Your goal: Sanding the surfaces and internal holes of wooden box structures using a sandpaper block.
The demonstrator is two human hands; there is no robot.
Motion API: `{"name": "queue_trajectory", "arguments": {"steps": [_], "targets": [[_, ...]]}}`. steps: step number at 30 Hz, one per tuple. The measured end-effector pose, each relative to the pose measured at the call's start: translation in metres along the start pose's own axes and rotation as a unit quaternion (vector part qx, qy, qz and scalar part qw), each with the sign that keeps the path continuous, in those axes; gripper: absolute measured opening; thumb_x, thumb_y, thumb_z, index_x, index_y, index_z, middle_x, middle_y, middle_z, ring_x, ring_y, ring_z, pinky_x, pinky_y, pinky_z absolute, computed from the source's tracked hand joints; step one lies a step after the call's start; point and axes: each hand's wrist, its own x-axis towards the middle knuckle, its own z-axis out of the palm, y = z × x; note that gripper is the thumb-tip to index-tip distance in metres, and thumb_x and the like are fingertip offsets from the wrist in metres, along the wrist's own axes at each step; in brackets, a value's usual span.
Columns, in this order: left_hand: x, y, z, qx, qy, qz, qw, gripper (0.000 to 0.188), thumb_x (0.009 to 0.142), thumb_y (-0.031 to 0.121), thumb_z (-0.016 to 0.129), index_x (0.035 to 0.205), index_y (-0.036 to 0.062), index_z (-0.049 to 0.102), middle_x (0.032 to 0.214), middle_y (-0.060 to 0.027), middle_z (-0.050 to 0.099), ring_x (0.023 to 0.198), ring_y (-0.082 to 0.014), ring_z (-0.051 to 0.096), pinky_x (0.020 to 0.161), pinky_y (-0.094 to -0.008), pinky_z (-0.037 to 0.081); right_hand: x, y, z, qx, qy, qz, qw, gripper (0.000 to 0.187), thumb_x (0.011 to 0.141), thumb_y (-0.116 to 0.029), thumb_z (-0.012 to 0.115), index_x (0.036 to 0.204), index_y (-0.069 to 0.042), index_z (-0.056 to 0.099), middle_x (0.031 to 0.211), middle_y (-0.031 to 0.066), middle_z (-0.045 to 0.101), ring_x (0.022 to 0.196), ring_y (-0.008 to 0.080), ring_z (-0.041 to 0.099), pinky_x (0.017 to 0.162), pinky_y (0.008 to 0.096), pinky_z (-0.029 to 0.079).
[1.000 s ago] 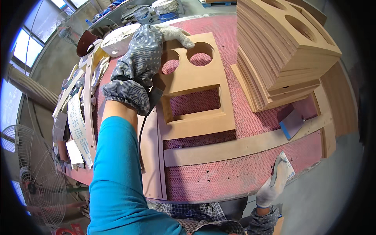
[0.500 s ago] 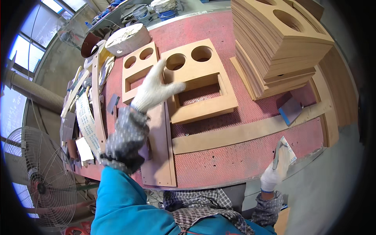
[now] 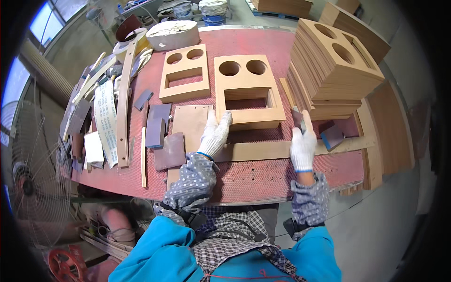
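A thick light-wood panel (image 3: 249,115) with two round holes and a rectangular opening lies on the red mesh-topped table. My left hand (image 3: 215,136), in a white glove, is at its near left corner, thumb over the near edge and fingers along the left side. Just right of the panel, my gloved right hand (image 3: 303,146) is closed on a grey piece of sandpaper (image 3: 297,116), partly hidden by the fingers. A similar, smaller panel (image 3: 185,89) lies farther left.
A tall stack of cut-out panels (image 3: 324,70) stands at the right. A blue-edged sanding block (image 3: 332,135) lies near it. Wooden strips (image 3: 124,103), abrasive sheets (image 3: 170,151) and another block (image 3: 155,133) cover the left side. A caged fan (image 3: 30,183) stands beyond the table's left.
My left hand has come down from above the panel to its near left corner. My right hand has risen from the table's front edge to beside the panel. The view has shifted.
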Motion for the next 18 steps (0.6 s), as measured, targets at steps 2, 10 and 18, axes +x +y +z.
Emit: {"name": "queue_trajectory", "arguments": {"steps": [2, 10, 18], "targets": [[0.011, -0.026, -0.002, -0.025, 0.024, 0.043, 0.998, 0.050, 0.103, 0.046, 0.058, 0.129, 0.0034, 0.051, 0.088, -0.0124, 0.067, 0.066, -0.0210, 0.060, 0.060, -0.0402, 0.051, 0.015, 0.009, 0.018, -0.042, -0.031, 0.051, 0.997, 0.059, 0.091, -0.007, 0.056, 0.149, 0.003, 0.048, 0.136, 0.0243, 0.066, 0.127, 0.0347, 0.063, 0.108, 0.0383, 0.047], [0.017, -0.029, -0.011, 0.057, 0.012, 0.025, 0.998, 0.053, 0.102, 0.048, 0.057, 0.130, 0.0042, 0.053, 0.089, -0.0154, 0.065, 0.083, -0.0260, 0.064, 0.079, -0.0408, 0.051, 0.007, -0.013, 0.044, -0.067, -0.094, 0.060, 0.992, 0.058, 0.088, -0.004, 0.058, 0.145, 0.007, 0.053, 0.133, 0.0224, 0.068, 0.123, 0.0269, 0.065, 0.106, 0.0339, 0.048], [0.008, -0.007, -0.009, 0.040, -0.004, -0.052, 0.998, 0.057, 0.100, 0.048, 0.057, 0.132, 0.0019, 0.054, 0.115, -0.0249, 0.067, 0.104, -0.0336, 0.064, 0.093, -0.0433, 0.050, 0.006, 0.009, 0.046, 0.086, -0.106, 0.123, 0.983, 0.047, 0.091, -0.010, 0.055, 0.137, 0.004, 0.058, 0.116, 0.0184, 0.072, 0.106, 0.0286, 0.068, 0.095, 0.0380, 0.050]]}}
